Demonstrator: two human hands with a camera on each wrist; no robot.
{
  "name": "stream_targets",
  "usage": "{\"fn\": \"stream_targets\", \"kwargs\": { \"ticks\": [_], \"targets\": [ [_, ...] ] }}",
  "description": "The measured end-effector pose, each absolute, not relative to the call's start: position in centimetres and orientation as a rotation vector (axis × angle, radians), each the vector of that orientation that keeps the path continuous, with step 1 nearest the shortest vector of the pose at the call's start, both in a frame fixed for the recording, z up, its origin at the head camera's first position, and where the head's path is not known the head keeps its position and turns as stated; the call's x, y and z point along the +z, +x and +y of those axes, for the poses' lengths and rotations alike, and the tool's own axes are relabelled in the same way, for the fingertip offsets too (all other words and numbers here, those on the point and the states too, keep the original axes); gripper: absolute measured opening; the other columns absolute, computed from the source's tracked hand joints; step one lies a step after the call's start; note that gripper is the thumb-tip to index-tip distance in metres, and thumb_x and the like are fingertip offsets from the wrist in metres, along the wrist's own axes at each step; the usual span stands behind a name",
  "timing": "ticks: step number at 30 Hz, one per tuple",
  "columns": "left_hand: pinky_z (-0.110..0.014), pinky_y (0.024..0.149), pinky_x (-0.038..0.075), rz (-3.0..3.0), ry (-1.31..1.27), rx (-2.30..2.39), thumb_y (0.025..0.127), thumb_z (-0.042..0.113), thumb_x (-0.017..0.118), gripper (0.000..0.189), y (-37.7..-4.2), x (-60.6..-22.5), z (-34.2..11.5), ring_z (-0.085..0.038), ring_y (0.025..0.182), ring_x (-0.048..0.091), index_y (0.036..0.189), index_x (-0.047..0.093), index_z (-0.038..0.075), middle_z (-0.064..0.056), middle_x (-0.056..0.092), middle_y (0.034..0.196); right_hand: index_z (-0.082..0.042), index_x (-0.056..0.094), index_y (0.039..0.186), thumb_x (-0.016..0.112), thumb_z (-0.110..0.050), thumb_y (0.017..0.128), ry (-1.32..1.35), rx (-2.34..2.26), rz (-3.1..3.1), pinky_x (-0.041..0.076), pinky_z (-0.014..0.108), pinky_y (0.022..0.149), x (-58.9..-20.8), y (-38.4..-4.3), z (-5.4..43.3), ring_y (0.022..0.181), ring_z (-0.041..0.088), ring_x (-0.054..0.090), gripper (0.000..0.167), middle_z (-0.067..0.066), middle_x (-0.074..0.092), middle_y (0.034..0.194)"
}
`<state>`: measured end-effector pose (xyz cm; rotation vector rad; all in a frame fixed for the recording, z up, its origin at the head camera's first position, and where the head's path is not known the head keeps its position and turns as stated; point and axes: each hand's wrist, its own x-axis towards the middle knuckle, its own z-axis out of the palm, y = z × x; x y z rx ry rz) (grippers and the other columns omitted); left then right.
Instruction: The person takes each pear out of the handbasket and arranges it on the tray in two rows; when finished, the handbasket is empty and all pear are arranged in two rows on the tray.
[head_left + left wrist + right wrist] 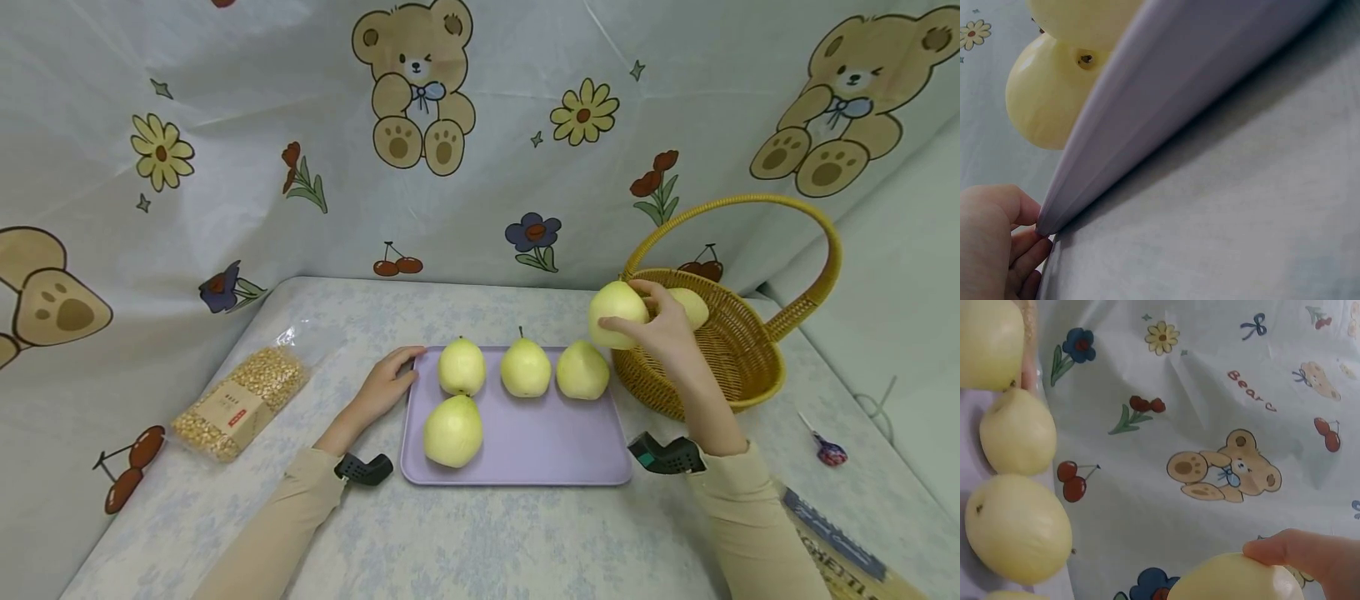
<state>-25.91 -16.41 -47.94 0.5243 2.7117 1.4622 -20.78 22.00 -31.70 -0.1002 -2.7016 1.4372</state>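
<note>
My right hand (663,325) grips a pale yellow-green pear (617,312) above the near-left rim of the wicker basket (738,367). In the right wrist view, a thumb presses that pear (1232,581) at the bottom edge. Another pear (688,307) shows in the basket, partly behind the hand. On the lilac tray (547,450), three pears stand in a back row, the rightmost pear (582,371) nearest the basket. One more pear (453,431) lies front left. My left hand (385,383) holds the tray's back left corner, fingers and thumb around the rim in the left wrist view.
Left of the tray lies a clear bag of corn kernels (243,404). A wrapped lollipop (831,452) is right of the basket, with a printed package (847,550) at the lower right. The basket's tall handle (750,200) arches over it. A bear-print cloth (487,225) hangs behind.
</note>
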Motion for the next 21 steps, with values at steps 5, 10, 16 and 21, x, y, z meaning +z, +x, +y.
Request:
{"fn": "stream_targets", "kwargs": {
  "ticks": [5,10,16,21],
  "targets": [
    [-0.046,0.117,0.03,2.708,0.509,1.457,0.096,0.011,0.048,0.042,-25.8,-47.7,-16.3,-0.028,0.139,0.038,0.137,0.049,0.008,-0.012,0.046,0.145,-0.011,0.031,0.148,0.072,-0.03,0.082,-0.021,1.456,-2.759,0.046,0.037,0.088,-32.0,-20.2,20.0,0.123,0.037,0.044,0.08,0.024,0.039,0.143],
    [-0.045,0.117,0.029,2.7,0.514,1.449,0.096,0.012,0.048,0.041,-25.9,-47.7,-16.3,-0.027,0.14,0.037,0.137,0.049,0.008,-0.011,0.046,0.145,-0.011,0.033,0.147,0.073,-0.028,0.081,0.061,1.481,-2.812,0.05,0.034,0.081,-33.0,-19.9,18.3,0.113,0.036,0.052,0.079,0.024,0.042,0.142],
    [-0.045,0.117,0.029,2.706,0.513,1.449,0.096,0.011,0.048,0.041,-26.0,-47.9,-16.5,-0.028,0.14,0.037,0.137,0.049,0.007,-0.012,0.046,0.145,-0.008,0.039,0.143,0.076,-0.028,0.077,0.147,1.424,-2.872,0.049,0.027,0.071,-34.4,-18.9,16.7,0.099,0.033,0.059,0.078,0.026,0.048,0.132],
    [-0.045,0.117,0.03,2.699,0.513,1.456,0.096,0.011,0.048,0.041,-25.9,-47.9,-16.5,-0.028,0.14,0.038,0.137,0.049,0.007,-0.012,0.046,0.145,-0.009,0.043,0.14,0.078,-0.027,0.074,0.188,1.457,-2.878,0.05,0.027,0.068,-35.6,-17.7,15.7,0.095,0.031,0.059,0.076,0.024,0.049,0.128]
  ]
}}
